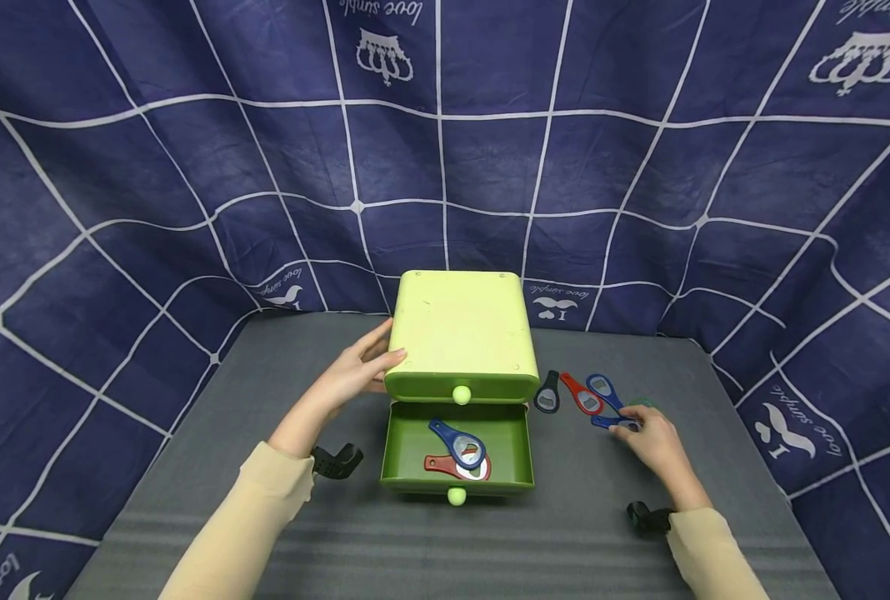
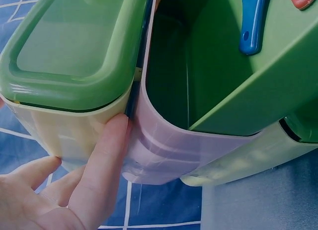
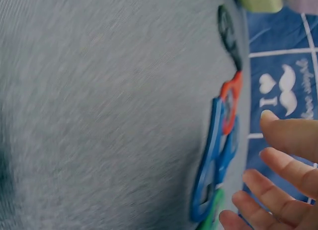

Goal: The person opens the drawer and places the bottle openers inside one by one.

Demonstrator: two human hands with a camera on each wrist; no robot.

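A small drawer cabinet (image 1: 463, 325) has its lower drawer (image 1: 407, 454) pulled out. In that drawer lie a blue bottle opener (image 1: 456, 440) and a red bottle opener (image 1: 439, 463), partly overlapping. My left hand (image 1: 355, 367) touches the cabinet's left side with fairly straight fingers, and in the left wrist view a finger rests by the seam between tiers. Over the loose openers on the right hovers my right hand (image 1: 653, 442), fingers apart and empty. Nearest it is a blue bottle opener (image 3: 206, 165), with a green one (image 3: 214, 205) partly hidden beside it.
Right of the cabinet lie a black bottle opener (image 1: 547, 392), a red one (image 1: 582, 394) and another blue one (image 1: 602, 389), close together. The upper drawer, with its round knob (image 1: 462, 395), is closed. A dark blue checked curtain (image 1: 490, 167) surrounds the grey tabletop (image 1: 565, 533).
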